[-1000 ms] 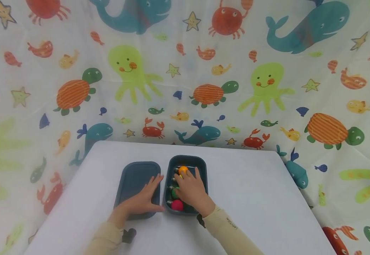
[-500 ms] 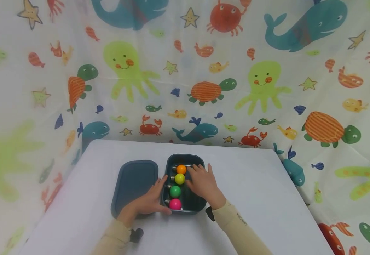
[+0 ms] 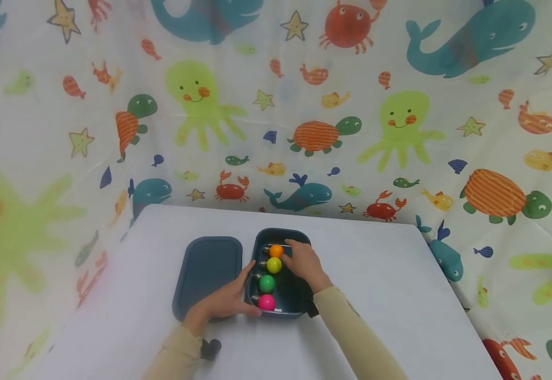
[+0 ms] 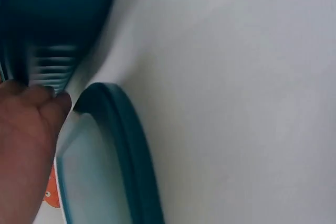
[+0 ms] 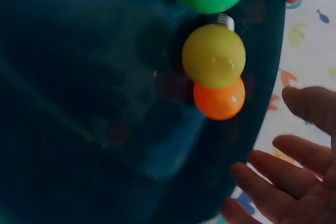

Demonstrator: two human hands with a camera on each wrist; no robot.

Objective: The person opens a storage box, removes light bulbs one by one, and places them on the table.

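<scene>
A dark teal plastic box [image 3: 292,290] holds a column of round coloured light bulbs along its left side: orange [image 3: 276,250], yellow [image 3: 273,265], green [image 3: 266,284] and pink [image 3: 266,302]. Their screw bases point left. My left hand [image 3: 224,302] lies against the box's left wall, fingers extended along it and thumb at the near corner. Over the far right part of the box is my right hand [image 3: 306,264], its fingertips near the orange and yellow bulbs. In the right wrist view the right hand [image 5: 294,177] has loosely spread fingers and nothing in its grasp.
A flat lid [image 3: 209,269] of the same dark teal lies left of the box, partly under my left forearm's line of view. Both rest on a white table [image 3: 371,295]. Behind it hangs a curtain [image 3: 257,158] printed with sea animals.
My right hand has come off the bulbs, moving right and uncovering them. My left hand has shifted from above the lid to the box's left wall.
</scene>
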